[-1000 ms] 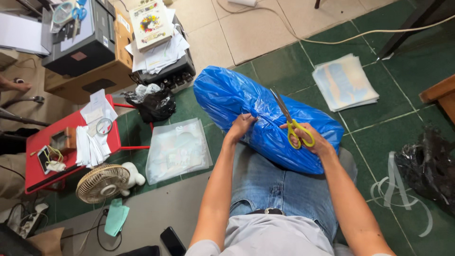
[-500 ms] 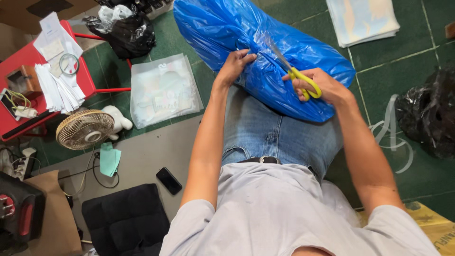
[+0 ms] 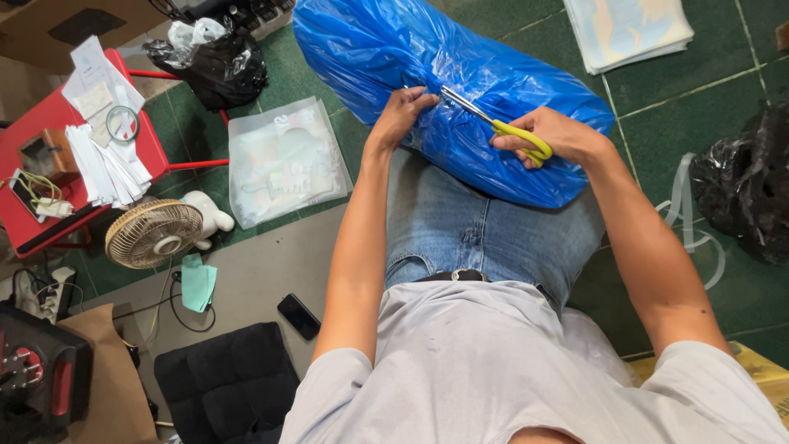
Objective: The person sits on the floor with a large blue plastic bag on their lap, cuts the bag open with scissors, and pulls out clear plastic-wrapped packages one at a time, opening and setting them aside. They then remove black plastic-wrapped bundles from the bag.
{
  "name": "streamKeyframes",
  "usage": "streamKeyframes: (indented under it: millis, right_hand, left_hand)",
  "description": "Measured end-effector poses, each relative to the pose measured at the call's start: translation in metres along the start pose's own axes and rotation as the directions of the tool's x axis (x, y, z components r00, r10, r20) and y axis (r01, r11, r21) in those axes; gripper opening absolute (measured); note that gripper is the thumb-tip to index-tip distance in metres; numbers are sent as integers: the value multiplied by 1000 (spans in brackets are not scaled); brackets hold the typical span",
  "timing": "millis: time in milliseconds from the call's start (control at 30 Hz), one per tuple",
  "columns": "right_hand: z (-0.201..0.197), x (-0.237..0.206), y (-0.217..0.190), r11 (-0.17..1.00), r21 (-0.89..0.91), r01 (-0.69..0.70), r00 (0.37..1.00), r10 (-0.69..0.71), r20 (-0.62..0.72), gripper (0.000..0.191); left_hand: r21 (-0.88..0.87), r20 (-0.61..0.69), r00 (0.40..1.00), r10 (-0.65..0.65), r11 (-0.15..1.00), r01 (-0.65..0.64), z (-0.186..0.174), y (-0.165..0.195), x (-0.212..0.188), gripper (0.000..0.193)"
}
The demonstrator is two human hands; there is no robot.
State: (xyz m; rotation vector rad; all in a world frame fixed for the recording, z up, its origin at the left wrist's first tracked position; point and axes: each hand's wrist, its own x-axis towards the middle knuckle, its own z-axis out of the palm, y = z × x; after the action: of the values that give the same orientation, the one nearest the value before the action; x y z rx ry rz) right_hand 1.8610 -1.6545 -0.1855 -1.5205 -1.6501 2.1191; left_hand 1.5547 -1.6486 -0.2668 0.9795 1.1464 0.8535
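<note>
Green floor tiles [image 3: 657,140] with pale joints cover most of the room, and a grey mat [image 3: 255,271] lies next to the seated person's left side. On the person's lap, over blue jeans [image 3: 485,230], rests a big blue plastic bag [image 3: 394,49], full and shiny, reaching up to the top edge of the view. Near it on the floor lies a clear flat package [image 3: 283,160], and above that sits a black plastic bag [image 3: 218,70]. At the left stands a red stool [image 3: 25,156] carrying white paper strips and a roll of tape, with a small beige fan [image 3: 154,233] lying just beside it. Another black bag [image 3: 744,181] is at the right edge, and a stack of pale sheets [image 3: 629,29] lies at the top right. A black phone [image 3: 298,316] lies on the mat. The left hand [image 3: 400,115] pinches the blue plastic between its fingers and holds it tight. The right hand [image 3: 555,136] grasps the yellow-handled scissors [image 3: 493,125], whose blades touch the bag just beside the left fingertips.
</note>
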Motion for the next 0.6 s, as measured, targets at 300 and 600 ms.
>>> streamKeyframes:
  millis: [300, 600]
  right_hand:
    - [-4, 5, -17, 998, -70, 7, 1000, -8, -2, 47]
    - [-7, 3, -39, 958, -285, -7, 998, -12, -65, 46]
  left_hand:
    - [127, -71, 995, 70, 990, -61, 8, 17, -2, 32]
    - [27, -42, 994, 103, 994, -102, 18, 24, -10, 25]
